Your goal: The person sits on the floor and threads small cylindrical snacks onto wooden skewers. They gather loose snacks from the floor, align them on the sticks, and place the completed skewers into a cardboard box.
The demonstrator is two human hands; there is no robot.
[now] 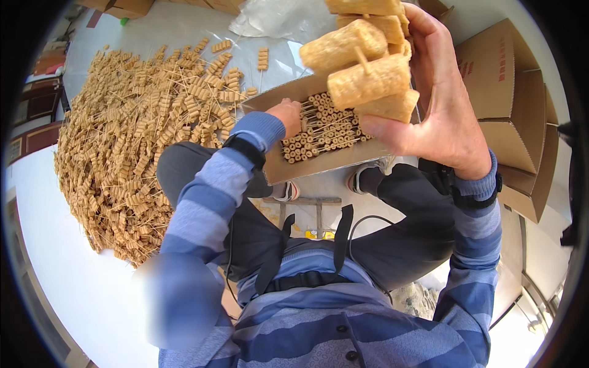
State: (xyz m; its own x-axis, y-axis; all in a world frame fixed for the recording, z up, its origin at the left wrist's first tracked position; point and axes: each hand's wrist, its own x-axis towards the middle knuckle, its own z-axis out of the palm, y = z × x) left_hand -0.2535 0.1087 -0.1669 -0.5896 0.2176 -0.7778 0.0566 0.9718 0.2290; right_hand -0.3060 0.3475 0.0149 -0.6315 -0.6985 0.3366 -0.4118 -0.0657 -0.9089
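Note:
Raised close to the view, my right hand (445, 101) is closed around a bunch of skewers (371, 80): thick golden-brown hollow rolls threaded on thin wooden sticks. The bunch hangs over a cardboard box (331, 165) between my knees and hides its far right part. Inside the box, more skewers (325, 126) lie packed in rows, roll ends facing up and pale sticks between them. My left hand (287, 116) reaches over the box's left wall, beside the packed skewers. Its fingers are curled together, and whatever they grip is hidden.
A large heap of loose skewers (129, 147) spreads on the pale surface at the left. One skewer (262, 59) lies apart behind the box. Clear plastic sheeting (270, 21) lies at the back. Open cardboard cartons (500, 92) stand close on the right.

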